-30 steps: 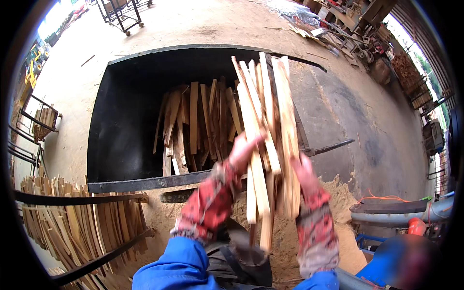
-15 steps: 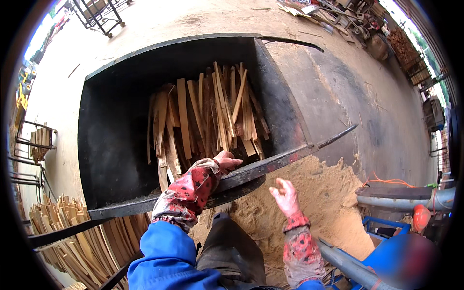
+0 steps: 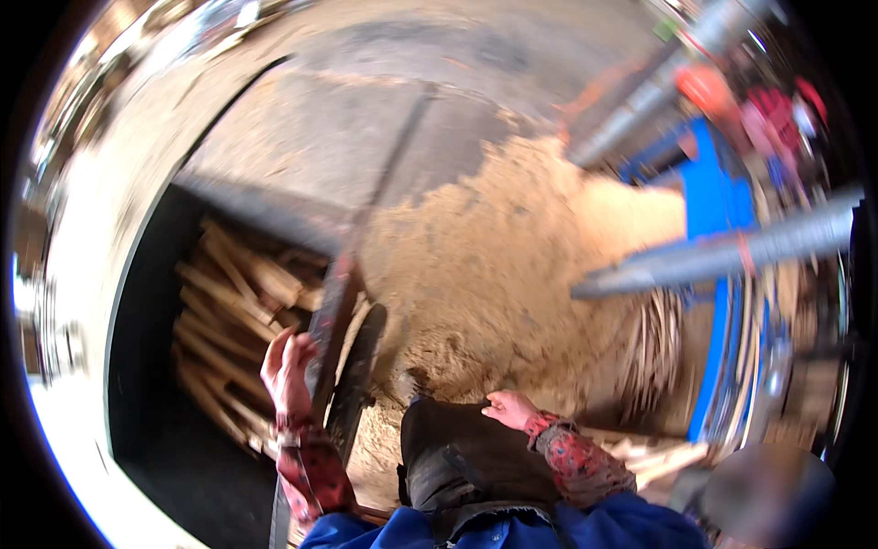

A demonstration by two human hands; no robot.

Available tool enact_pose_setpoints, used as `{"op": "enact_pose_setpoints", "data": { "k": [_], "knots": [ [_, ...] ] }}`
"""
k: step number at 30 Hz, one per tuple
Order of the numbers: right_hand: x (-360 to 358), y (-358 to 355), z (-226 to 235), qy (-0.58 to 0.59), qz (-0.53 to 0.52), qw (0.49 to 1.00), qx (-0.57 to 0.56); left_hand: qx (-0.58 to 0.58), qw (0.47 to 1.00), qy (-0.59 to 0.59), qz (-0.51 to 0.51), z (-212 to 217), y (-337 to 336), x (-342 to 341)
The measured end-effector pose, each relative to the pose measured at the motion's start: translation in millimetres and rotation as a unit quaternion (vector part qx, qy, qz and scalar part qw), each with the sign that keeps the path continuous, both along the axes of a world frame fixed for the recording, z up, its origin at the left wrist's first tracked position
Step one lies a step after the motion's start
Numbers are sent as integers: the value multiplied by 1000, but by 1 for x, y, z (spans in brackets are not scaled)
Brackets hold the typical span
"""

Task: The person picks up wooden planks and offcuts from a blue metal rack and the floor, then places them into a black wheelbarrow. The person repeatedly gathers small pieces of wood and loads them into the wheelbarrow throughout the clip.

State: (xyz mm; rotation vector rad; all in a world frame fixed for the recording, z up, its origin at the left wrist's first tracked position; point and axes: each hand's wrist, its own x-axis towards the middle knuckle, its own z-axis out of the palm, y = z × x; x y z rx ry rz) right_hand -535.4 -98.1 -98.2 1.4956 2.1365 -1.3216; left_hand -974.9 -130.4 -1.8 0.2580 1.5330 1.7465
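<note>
My left hand (image 3: pixel 288 373) is raised beside the near rim of a black metal bin (image 3: pixel 331 306), its fingers loosely bent and apart, with nothing seen in them. Wooden strips (image 3: pixel 229 311) lie heaped inside the bin, close beyond that hand. My right hand (image 3: pixel 514 409) hangs in front of my dark trousers (image 3: pixel 466 448), over the sawdust, fingers loosely curved and apparently holding nothing. Patterned red sleeve covers show on both forearms. Motion blurs much of the view.
A sawdust pile (image 3: pixel 512 247) spreads across the floor ahead. Grey pipes (image 3: pixel 722 252) and a blue metal frame (image 3: pixel 718 192) stand at the right. A bundle of thin sticks (image 3: pixel 651 357) lies near the frame. Orange cord (image 3: pixel 594 96) runs near the upper pipe.
My view has swung right, so the bin now sits at the left. The left hand has lifted off the wood by the rim; the right hand has come in nearer my body.
</note>
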Motion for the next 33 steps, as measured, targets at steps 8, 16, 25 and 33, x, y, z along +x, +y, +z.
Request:
{"op": "enact_pose_setpoints", "data": {
  "k": [8,16,25,33],
  "knots": [
    [110,-39,4,23,-142,989,-37,-57,948,-49,-308,-11,50,235],
    [250,-33,-4,54,-243,968,32,-56,786,-112,-605,-16,70,470],
    [404,-39,20,42,-425,896,123,-145,744,-82,-647,-6,111,585],
    [431,-39,19,17,-513,858,27,-181,699,-84,-686,-22,161,633]
  ]
}}
